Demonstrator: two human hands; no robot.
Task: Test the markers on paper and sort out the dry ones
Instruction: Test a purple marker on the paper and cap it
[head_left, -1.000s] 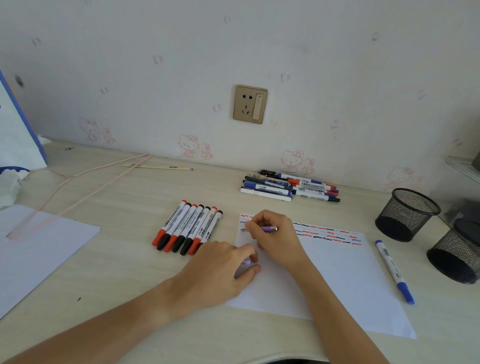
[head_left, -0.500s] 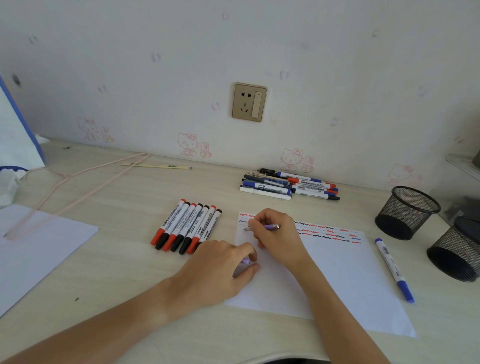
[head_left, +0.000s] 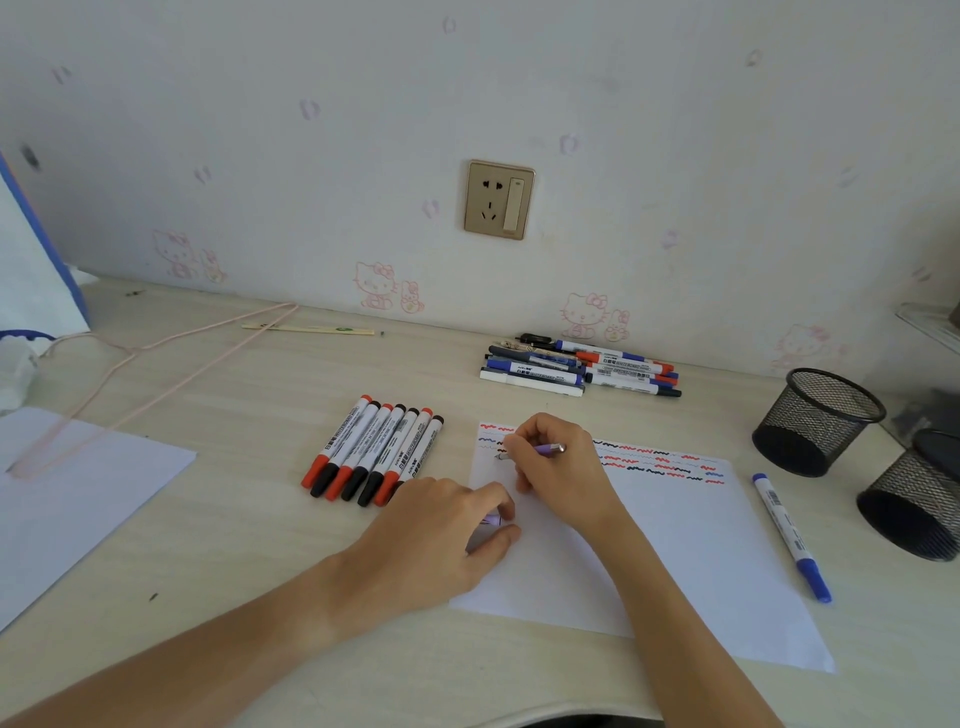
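Observation:
My right hand (head_left: 558, 467) grips a thin purple pen (head_left: 549, 449) with its tip down on the top left corner of the white test paper (head_left: 685, 561). Red, black and blue squiggles run along the paper's top edge. My left hand (head_left: 441, 535) rests on the paper's left edge and pinches the small purple cap (head_left: 492, 520). A row of several red- and black-capped whiteboard markers (head_left: 374, 452) lies left of the paper. A pile of mixed markers (head_left: 576, 371) lies by the wall. One blue marker (head_left: 792, 538) lies right of the paper.
Two black mesh pen cups (head_left: 815, 421) (head_left: 914, 504) lie tipped at the right. A second white sheet (head_left: 67, 499) and a pink wire hanger (head_left: 156, 374) are at the left, chopsticks (head_left: 306, 328) near the wall. A wall socket (head_left: 498, 200) sits above the desk.
My right hand with the purple pen has stayed at the paper's top left corner, shifting only slightly. The left hand keeps holding the cap in place.

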